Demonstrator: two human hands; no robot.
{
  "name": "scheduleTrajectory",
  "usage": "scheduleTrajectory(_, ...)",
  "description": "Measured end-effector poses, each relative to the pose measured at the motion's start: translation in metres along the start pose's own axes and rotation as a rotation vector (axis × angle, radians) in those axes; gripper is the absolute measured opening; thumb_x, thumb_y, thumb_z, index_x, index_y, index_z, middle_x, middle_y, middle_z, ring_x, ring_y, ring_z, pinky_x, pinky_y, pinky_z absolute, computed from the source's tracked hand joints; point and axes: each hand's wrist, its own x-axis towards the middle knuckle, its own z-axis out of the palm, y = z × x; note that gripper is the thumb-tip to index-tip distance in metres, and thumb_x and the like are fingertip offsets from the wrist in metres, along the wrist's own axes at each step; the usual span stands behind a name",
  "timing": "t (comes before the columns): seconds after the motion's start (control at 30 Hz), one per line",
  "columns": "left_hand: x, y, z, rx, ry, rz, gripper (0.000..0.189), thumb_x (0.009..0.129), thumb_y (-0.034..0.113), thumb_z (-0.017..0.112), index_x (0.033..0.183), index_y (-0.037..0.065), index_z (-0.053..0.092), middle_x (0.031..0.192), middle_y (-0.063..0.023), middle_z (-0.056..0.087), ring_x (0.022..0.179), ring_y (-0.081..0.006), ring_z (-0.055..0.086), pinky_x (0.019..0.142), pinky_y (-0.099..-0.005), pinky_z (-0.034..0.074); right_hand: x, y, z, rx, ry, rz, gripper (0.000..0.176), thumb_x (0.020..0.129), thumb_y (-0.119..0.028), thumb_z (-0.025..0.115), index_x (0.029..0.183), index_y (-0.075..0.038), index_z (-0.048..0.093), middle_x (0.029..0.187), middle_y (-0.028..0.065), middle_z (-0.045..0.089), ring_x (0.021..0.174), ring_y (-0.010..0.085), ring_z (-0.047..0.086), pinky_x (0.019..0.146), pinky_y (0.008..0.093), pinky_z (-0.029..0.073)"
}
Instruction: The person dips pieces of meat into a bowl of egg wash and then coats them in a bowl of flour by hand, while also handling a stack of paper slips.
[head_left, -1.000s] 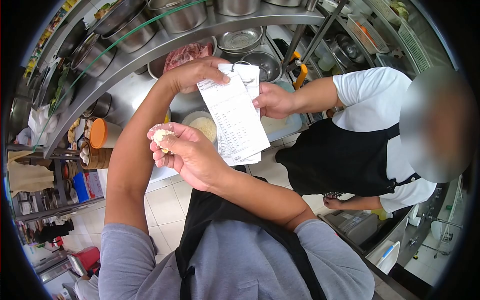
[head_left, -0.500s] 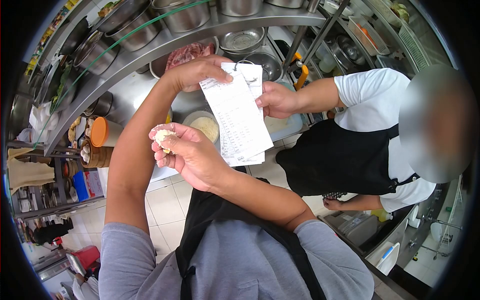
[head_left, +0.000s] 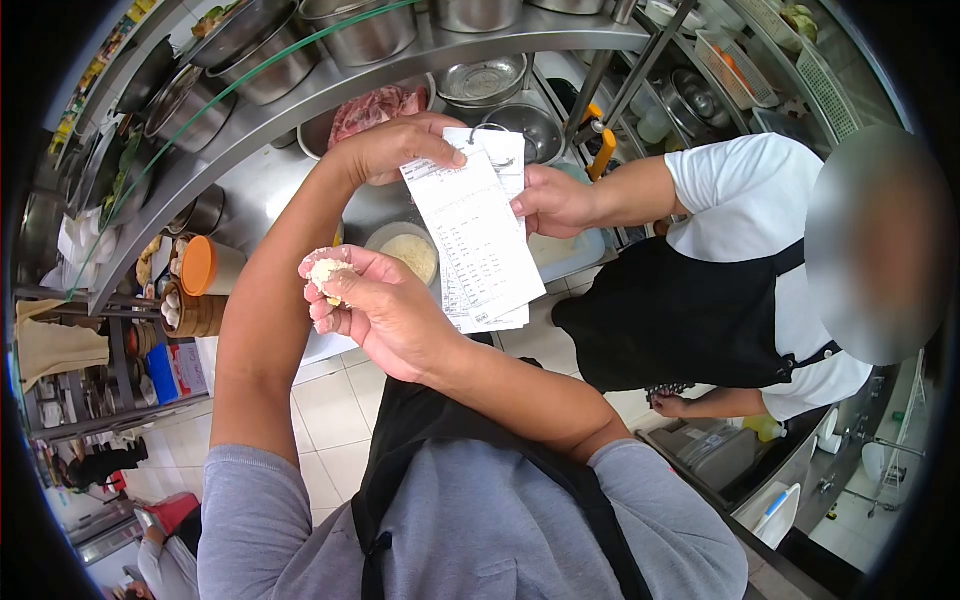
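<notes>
My left hand (head_left: 415,145) pinches the top of a bundle of printed paper slips (head_left: 480,230), held together by a metal ring. From the other side, a co-worker's hand (head_left: 555,197) also grips the slips. My right hand (head_left: 375,310) is raised across my body, left of the slips and apart from them. Its fingers are curled together, and pale crumbly coating (head_left: 330,272) sticks to the fingertips; whether they enclose anything is hidden. Just beyond it, a bowl of pale crumbs (head_left: 410,256) stands on the counter, partly covered by the slips.
The co-worker, in a black apron (head_left: 670,320), stands close on the right. A steel shelf (head_left: 480,42) with metal pots arches over the counter. Raw meat (head_left: 375,112) lies in a bowl behind my left hand. An orange-lidded tub (head_left: 205,265) is at the left.
Both my hands and the slips stay almost where they were. The co-worker's head shifts slightly to the right. A person in the far lower left background has moved.
</notes>
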Motion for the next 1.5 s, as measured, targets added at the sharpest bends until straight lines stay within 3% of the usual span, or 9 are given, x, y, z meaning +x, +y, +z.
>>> scheduleTrajectory(1.5,-0.0005,-0.0027,-0.0027,-0.031,-0.029,-0.001,0.048,0.084,0.016,0.069,0.127,-0.003,0.058,0.113,-0.0118,0.07,0.1,-0.0181,0.068,0.088,-0.0304,0.053,0.0072,-0.0015,-0.0007,-0.008,0.01,-0.004,0.019,0.099,-0.009,0.057,0.115,0.001,0.058,0.099,0.0077,0.06,0.082,0.0135,0.059,0.075,0.0277,0.052)
